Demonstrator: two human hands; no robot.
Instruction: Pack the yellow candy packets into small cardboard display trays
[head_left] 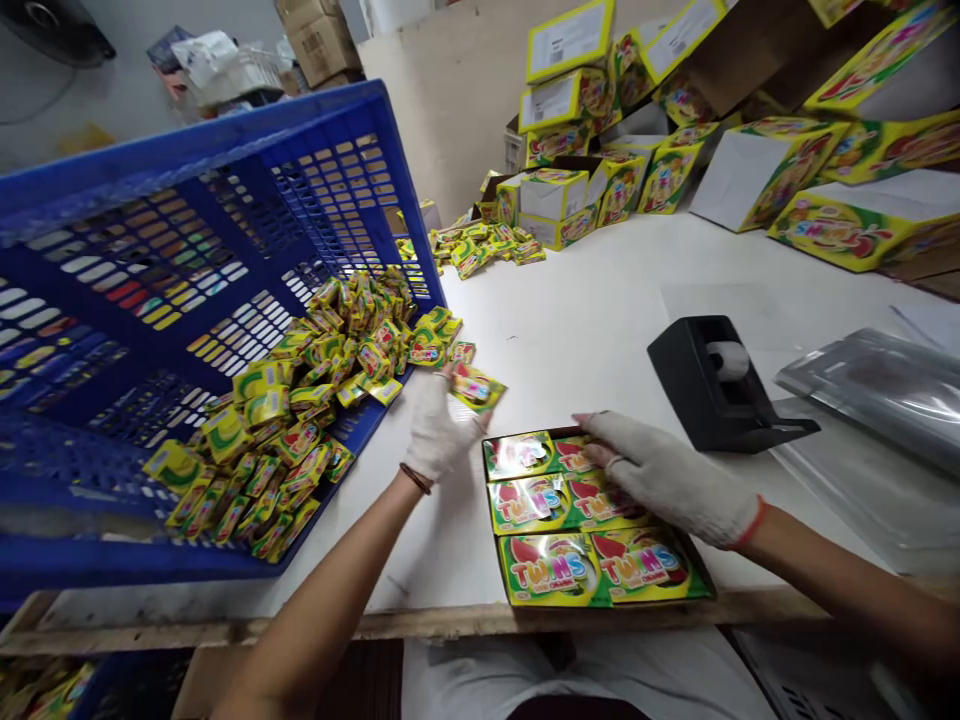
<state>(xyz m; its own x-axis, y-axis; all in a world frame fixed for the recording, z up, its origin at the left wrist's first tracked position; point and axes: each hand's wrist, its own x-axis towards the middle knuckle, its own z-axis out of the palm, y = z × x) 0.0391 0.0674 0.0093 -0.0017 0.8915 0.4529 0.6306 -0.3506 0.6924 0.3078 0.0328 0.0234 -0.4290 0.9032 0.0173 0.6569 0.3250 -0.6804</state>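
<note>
An open display box (697, 575) lies at the table's near edge, filled with yellow-green candy packs (555, 568) in rows. My right hand (664, 475), in a white glove, rests flat on the packs at the box's far right, fingers stretched out. My gloved left hand (439, 425) is just left of the box and pinches a small candy pack (480, 388). Beside it a tilted blue plastic crate (187, 230) spills a heap of loose candy packs (300, 420) towards the table.
A black tape dispenser (716, 385) stands right of the box. Clear plastic sheets (885, 400) lie at the far right. Stacked yellow cartons (750, 130) and loose packs (484, 245) crowd the back of the white table (600, 310). Cardboard boxes (319, 40) sit behind.
</note>
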